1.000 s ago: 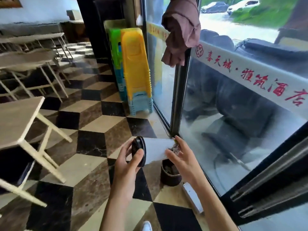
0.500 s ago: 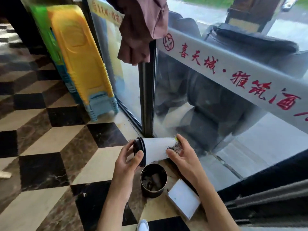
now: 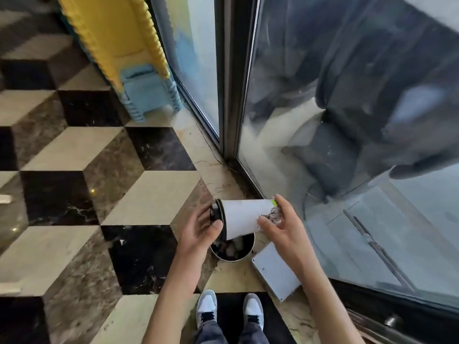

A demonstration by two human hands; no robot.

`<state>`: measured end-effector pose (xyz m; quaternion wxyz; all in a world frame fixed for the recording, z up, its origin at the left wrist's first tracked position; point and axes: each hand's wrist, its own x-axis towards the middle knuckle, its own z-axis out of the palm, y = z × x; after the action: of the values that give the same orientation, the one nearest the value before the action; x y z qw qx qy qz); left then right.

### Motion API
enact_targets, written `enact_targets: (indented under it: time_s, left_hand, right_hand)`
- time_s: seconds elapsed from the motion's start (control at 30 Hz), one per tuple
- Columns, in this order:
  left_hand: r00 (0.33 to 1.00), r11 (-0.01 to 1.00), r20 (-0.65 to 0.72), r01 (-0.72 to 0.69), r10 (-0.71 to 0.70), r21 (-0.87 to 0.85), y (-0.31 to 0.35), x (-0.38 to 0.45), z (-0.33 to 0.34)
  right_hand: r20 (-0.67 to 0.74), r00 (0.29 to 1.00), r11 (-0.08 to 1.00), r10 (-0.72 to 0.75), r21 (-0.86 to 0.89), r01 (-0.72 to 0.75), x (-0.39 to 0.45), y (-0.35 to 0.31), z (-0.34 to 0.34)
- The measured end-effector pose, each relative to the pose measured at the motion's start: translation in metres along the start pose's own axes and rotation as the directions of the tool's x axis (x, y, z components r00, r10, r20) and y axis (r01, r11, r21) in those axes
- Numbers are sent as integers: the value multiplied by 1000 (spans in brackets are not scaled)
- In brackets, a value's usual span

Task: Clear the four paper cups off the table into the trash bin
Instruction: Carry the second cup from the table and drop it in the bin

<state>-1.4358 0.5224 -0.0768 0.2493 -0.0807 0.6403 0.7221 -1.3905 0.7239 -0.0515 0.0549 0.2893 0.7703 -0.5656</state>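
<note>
Two hands on one paper cup (image 3: 244,218), held sideways just above the small round bin (image 3: 246,252) on the floor — left hand (image 3: 198,232) wrapped round the black lid end, right hand (image 3: 283,227) pinching the base. Light, thin-walled, probably easy to crush, so a soft grip at the stiff rim and base looks wisest — a simple drop should finish it.

Legible text, labels, brands, numbers: none. Paper cup (image 3: 244,215): dark sketch-like print and a green patch near its base, no readable lettering. Glass panels (image 3: 347,120): no signage in view.
</note>
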Motion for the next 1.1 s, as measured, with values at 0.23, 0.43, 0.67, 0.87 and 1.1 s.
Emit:
enact_targets:
  time_s: [0.23,0.43,0.67,0.87,1.1]
  left_hand:
    - [963,969,-146,238,-226,66,-192,77,-38]
    - [921,937,-203,347,-333,33,-319,119,-68]
    - [903,928,-265,368,-339,65,-381,164,-78]
    - [920,933,-258,336,-297,126,-390,181,-73]
    - [940,940,-253,280,-229,192,-370,177,-73]
  right_hand:
    - [99,966,971,238,-15,-237,77,185,72]
    - [129,927,936,353,-53,-349,117,314,141]
    - [92,908,912,410,-12,-411,151,385,187]
    - [101,892,897,440,2,-443,161,398,196]
    - [92,910,914,404,-62,-400,159,387,184]
